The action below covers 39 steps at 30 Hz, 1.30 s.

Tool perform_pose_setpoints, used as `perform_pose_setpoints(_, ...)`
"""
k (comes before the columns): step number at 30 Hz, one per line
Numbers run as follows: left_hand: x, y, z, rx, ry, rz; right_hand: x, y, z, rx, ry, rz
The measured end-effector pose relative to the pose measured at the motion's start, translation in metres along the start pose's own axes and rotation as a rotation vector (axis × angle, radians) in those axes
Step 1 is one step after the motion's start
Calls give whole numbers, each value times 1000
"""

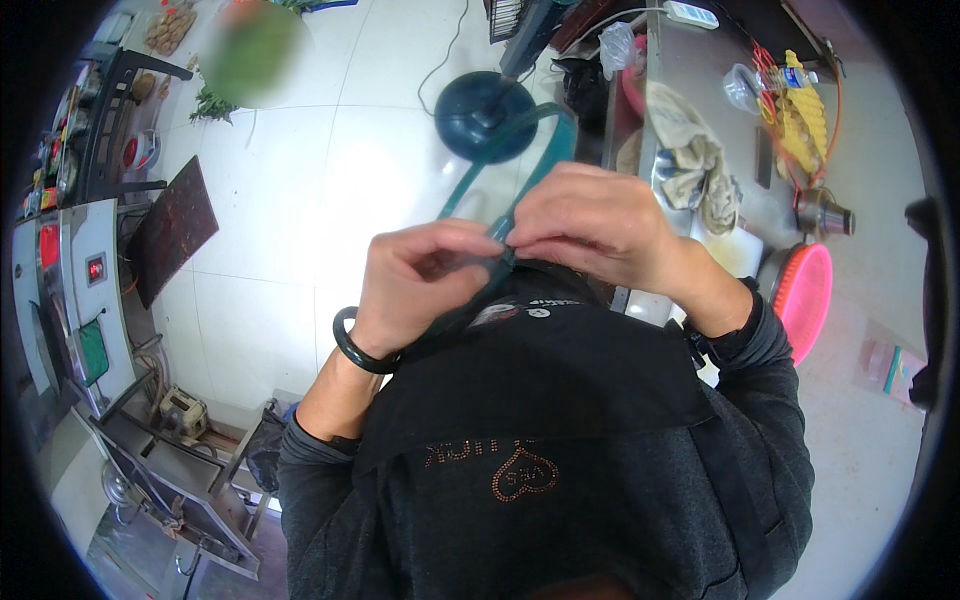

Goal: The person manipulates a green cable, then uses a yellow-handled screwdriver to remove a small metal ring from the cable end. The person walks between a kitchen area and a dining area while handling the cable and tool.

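Tiled floor (260,310) open ahead; counter edge (662,60) right; left hand (412,275), right hand (600,218): grip pinching green strap (555,150).

FREE: over floor (260,260), between left hand (420,275) and brown board (180,232) | BLOCKED: round base (462,105) ahead; counter (700,65), cloth (690,150) right of right hand (595,225); pink basket (808,300) beside right sleeve (755,345)

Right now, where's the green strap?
The green strap loops above centre in the head view, held between the left hand and right hand.

Copper-studded lettering (445,455) marks the grey top (610,510), small white print (562,302) the black apron (550,370).
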State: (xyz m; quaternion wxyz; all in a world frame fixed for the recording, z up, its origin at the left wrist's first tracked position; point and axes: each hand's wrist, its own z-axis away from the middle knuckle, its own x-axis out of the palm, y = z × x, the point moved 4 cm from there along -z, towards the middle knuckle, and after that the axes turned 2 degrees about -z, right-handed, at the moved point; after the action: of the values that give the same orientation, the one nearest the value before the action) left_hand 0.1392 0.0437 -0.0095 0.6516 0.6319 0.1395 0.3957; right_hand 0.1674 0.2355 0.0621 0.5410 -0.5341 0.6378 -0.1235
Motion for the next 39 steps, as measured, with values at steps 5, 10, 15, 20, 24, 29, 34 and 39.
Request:
perform_pose_setpoints(5,0,3,1,-15,-15,2,-3,-2,-1,43,-57,-27)
perform_pose_setpoints(10,1,6,0,1,-19,6,-5,-9,-1,59,-91,43)
perform_pose_setpoints(15,1,8,-1,4,-33,-25,-7,-8,-3,35,-77,25)
perform_pose_setpoints(20,2,11,-2,-4,-33,20,-8,-4,-3,28,-19,-6)
perform_pose_setpoints(24,3,15,-4,13,-43,25,-11,0,-5,48,-19,-6)
perform_pose_setpoints(29,3,16,-7,4,-59,19,-14,0,-10,-27,-74,17)
perform_pose_setpoints(34,2,15,-10,-8,-76,-6,-17,2,-13,-100,-118,64)
perform_pose_setpoints(39,1,15,-13,8,-77,-3,-18,8,-16,-106,-118,26)
